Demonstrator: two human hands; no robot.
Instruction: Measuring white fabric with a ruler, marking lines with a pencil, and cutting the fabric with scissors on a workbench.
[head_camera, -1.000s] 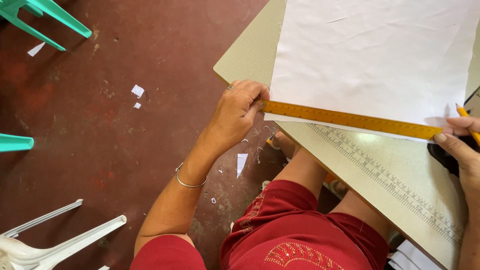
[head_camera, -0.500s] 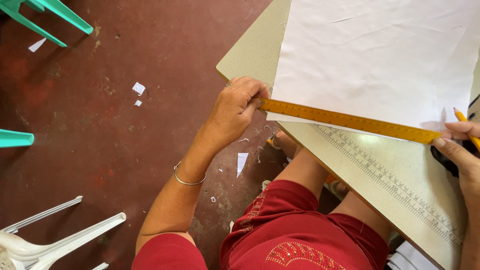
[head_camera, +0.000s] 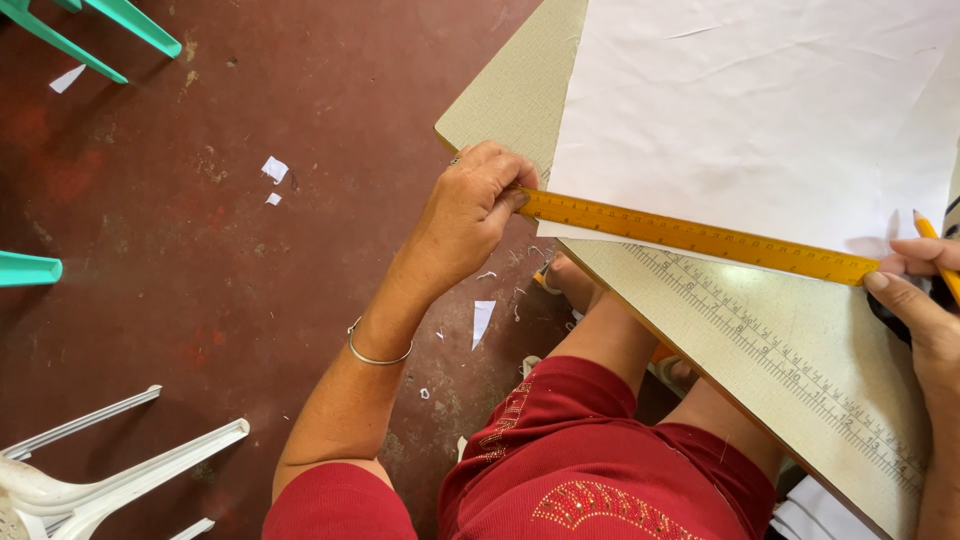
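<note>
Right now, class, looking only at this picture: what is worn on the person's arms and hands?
The left hand has a ring on one finger, and a thin silver bangle circles the left wrist. Both forearms are bare. A red sleeve covers the left upper arm. The right hand shows nothing worn.

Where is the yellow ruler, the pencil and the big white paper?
yellow ruler (head_camera: 690, 236), head view, middle of its strip.
pencil (head_camera: 932, 248), head view, on its yellow shaft.
white paper (head_camera: 760, 110), head view, middle of the sheet.
</note>
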